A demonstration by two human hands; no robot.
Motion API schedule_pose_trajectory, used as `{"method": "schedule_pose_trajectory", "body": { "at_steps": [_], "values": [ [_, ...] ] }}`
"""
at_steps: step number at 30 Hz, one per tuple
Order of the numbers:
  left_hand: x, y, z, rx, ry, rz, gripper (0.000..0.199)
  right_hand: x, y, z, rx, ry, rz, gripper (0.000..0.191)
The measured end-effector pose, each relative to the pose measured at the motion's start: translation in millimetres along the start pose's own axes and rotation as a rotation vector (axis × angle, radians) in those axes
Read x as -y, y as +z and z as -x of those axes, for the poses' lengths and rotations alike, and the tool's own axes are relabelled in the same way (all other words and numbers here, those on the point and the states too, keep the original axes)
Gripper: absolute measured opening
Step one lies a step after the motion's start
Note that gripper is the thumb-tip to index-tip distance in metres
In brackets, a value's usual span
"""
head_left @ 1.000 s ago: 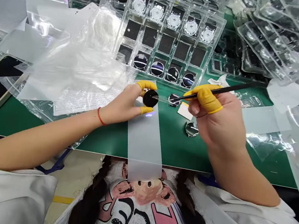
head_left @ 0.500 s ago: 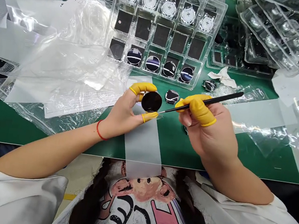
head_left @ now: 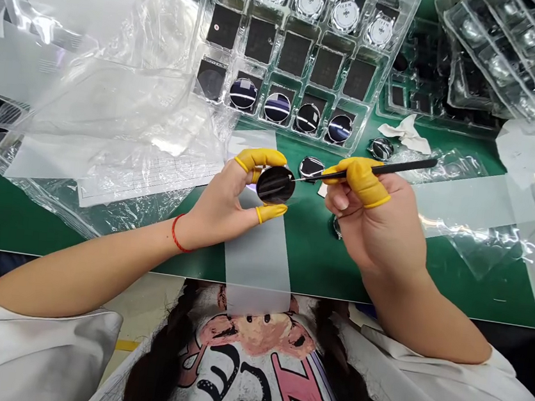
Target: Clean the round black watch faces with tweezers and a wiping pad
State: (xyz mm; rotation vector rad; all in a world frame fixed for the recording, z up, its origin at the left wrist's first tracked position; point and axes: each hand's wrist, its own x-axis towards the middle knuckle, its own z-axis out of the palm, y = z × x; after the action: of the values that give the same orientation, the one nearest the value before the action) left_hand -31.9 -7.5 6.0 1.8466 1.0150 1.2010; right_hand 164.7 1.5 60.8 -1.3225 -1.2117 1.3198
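My left hand [head_left: 239,194], in yellow finger cots, grips a round dark watch glass [head_left: 274,188] by its edge between thumb and fingers. Its glossy face is turned up, with pale streaks of reflection across it. My right hand [head_left: 372,212], also in yellow finger cots, is closed around a pair of thin black tweezers [head_left: 404,166]. Their fine tip meets the right rim of the disc; whether it touches I cannot tell. Just behind the tip a watch case [head_left: 310,167] lies on the green table. Another round piece [head_left: 336,226] is mostly covered by my right hand.
A clear compartment tray [head_left: 291,78] with watch cases and dark round faces lies behind my hands. Plastic bags [head_left: 128,107] cover the left side. Stacked trays [head_left: 511,54] stand at the back right. A translucent sheet [head_left: 261,258] overhangs the front edge.
The tweezer tip has moved up from the disc's lower right edge to its right side. The disc has tilted slightly and shows streaked reflections. The whole view has shifted a little.
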Motion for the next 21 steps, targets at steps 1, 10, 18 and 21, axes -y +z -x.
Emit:
{"method": "schedule_pose_trajectory", "body": {
  "at_steps": [1,10,18,21],
  "values": [
    [-0.6,0.0,0.1,0.003,0.005,0.000,0.048,-0.5,0.0,-0.5,-0.004,0.003,-0.005,0.046],
    [0.7,-0.1,0.7,0.047,-0.042,-0.056,0.046,-1.1,-1.2,-2.4,0.012,0.003,0.028,0.046],
    [0.6,-0.9,0.3,0.053,-0.048,-0.031,0.047,-1.6,-1.9,-1.0,0.009,-0.007,-0.003,0.044],
    [1.4,-1.1,0.0,0.050,-0.056,-0.014,0.049,-2.2,-2.6,-0.4,0.011,-0.011,-0.016,0.043]
  ]
}}
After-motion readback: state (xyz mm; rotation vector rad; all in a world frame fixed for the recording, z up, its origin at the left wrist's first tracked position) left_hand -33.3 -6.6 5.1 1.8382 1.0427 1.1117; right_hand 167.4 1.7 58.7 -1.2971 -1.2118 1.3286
